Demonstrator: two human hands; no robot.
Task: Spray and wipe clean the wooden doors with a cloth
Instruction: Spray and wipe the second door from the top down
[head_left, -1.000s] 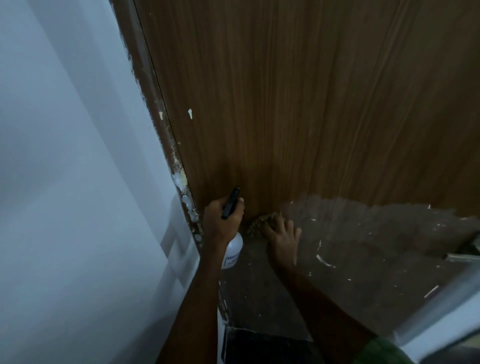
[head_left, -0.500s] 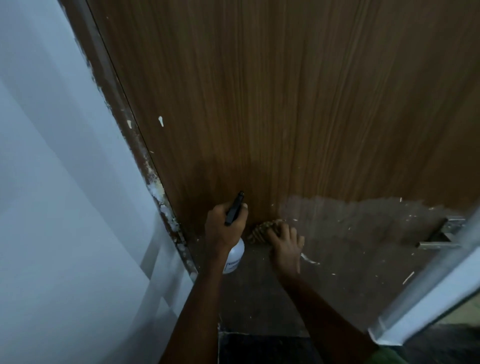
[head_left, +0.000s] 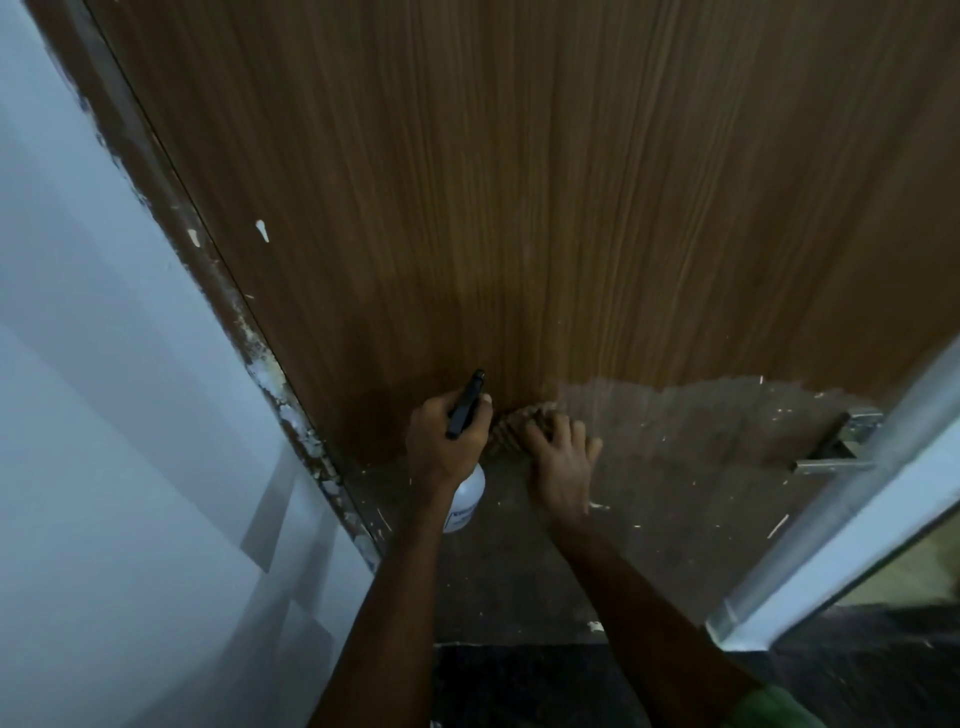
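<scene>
Cloth (head_left: 511, 426) pressed to door (head_left: 519, 208) under flat right hand (head_left: 558, 462); left hand (head_left: 441, 441) grips spray bottle (head_left: 465, 499), label unreadable.

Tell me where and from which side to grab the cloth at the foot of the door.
Take the cloth by its bunched left part, coming from above: the right hand presses its right part against the wooden door, and the left hand, gripping the spray bottle, crowds its left side.

- A room doorway in a home, apparently freshly painted or under renovation.
- Wooden door (head_left: 519, 208) fills the view.
- Left of the door, a paint-smeared frame (head_left: 249, 332) meets a white wall (head_left: 104, 415).
- Below the door, paint-flecked floor (head_left: 675, 493).
</scene>
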